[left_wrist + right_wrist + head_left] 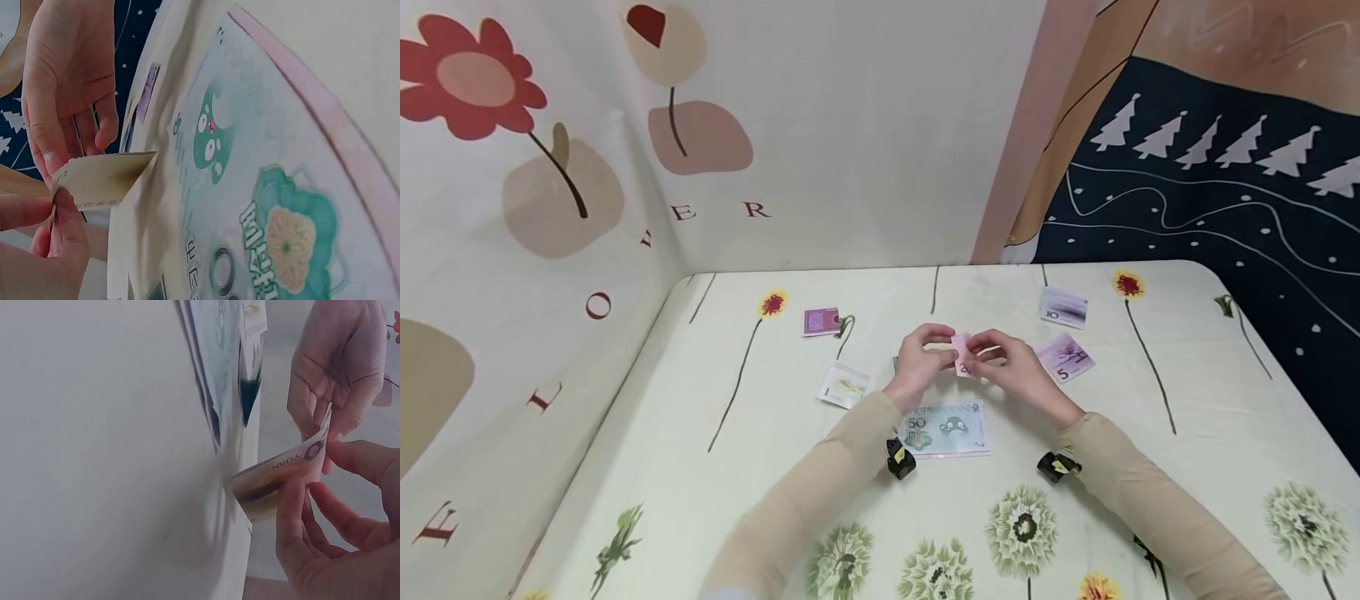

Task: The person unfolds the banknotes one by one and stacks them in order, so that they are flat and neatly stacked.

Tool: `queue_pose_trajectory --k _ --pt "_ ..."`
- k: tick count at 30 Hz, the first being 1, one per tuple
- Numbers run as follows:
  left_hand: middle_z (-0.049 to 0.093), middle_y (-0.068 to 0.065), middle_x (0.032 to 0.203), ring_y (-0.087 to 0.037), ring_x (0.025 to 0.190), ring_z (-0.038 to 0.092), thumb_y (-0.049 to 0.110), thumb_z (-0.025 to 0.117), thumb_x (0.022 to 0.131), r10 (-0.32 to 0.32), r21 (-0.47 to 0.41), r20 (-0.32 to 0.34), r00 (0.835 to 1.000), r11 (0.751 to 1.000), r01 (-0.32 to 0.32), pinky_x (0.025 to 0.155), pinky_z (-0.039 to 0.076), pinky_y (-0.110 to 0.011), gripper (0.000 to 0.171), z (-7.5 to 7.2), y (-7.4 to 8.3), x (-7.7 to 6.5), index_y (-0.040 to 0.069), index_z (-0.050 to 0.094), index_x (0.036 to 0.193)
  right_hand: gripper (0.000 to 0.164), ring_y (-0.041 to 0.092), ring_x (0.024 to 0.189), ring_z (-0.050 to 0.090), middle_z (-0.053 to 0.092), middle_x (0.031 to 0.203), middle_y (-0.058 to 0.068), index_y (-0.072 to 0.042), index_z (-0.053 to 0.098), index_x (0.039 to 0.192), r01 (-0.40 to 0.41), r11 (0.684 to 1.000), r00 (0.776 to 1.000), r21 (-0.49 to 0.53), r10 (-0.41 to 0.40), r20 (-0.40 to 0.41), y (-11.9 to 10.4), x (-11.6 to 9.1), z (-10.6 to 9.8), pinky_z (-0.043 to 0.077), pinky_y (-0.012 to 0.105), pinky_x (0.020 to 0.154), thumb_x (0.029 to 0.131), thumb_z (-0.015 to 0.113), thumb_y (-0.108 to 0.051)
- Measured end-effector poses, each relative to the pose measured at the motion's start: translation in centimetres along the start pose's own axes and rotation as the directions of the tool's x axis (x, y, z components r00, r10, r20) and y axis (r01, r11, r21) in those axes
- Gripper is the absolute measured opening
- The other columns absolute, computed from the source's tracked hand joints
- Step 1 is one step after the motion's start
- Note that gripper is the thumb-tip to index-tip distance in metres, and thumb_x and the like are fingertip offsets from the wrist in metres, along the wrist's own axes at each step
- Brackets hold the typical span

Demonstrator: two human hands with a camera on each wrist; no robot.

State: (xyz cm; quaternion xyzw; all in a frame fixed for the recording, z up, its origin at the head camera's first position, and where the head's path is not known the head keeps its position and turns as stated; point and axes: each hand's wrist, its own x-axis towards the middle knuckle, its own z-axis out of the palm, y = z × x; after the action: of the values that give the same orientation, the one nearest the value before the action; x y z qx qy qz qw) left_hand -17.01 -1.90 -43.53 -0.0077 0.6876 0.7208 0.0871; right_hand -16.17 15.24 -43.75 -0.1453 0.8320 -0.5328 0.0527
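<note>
A small folded pinkish paper banknote [960, 355] is held up between the two hands over the table. My left hand [916, 367] pinches one end of it between thumb and fingers, and my right hand [1011, 365] pinches the other. In the right wrist view the folded banknote [275, 478] shows the word YUAN and a brownish panel. Seen from the left wrist, its pale yellowish side [103, 178] stands out from the fingertips. Just below the hands, a larger bluish-green 50 note [955, 429] with a cartoon figure lies flat, a pink edge showing beneath it.
Left of the hands lie a pale 1 note [842, 385] and a folded magenta note [820, 322]. On the right are a purple 5 note [1066, 358] and a purple 10 note [1063, 308]. A flower-print cloth [662, 500] covers the table, with fabric hangings behind.
</note>
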Motion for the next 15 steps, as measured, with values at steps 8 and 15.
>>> queue_pose_trajectory --k 8,15 --pt "0.060 -0.016 0.108 -0.020 0.085 0.065 -0.012 0.062 0.082 0.029 -0.026 -0.023 0.999 0.999 -0.029 0.078 0.056 -0.031 0.034 -0.7 0.1 -0.4 -0.007 0.058 0.116 0.030 0.034 0.095 0.064 0.063 0.110 0.020 0.005 0.060 0.113 0.007 1.000 1.000 0.020 -0.006 -0.030 -0.7 0.4 0.7 0.054 0.036 0.080 0.086 0.071 -0.006" --pt "0.058 -0.018 0.112 -0.016 0.084 0.064 -0.010 0.064 0.084 0.030 -0.092 0.002 1.000 0.995 -0.030 0.080 0.056 -0.031 0.034 -1.2 0.1 -0.5 -0.007 0.057 0.118 0.033 0.034 0.097 0.064 0.062 0.111 0.018 0.002 0.059 0.112 -0.024 0.998 0.999 0.053 0.026 -0.035 -1.3 0.6 1.3 0.054 0.038 0.081 0.085 0.074 -0.011"
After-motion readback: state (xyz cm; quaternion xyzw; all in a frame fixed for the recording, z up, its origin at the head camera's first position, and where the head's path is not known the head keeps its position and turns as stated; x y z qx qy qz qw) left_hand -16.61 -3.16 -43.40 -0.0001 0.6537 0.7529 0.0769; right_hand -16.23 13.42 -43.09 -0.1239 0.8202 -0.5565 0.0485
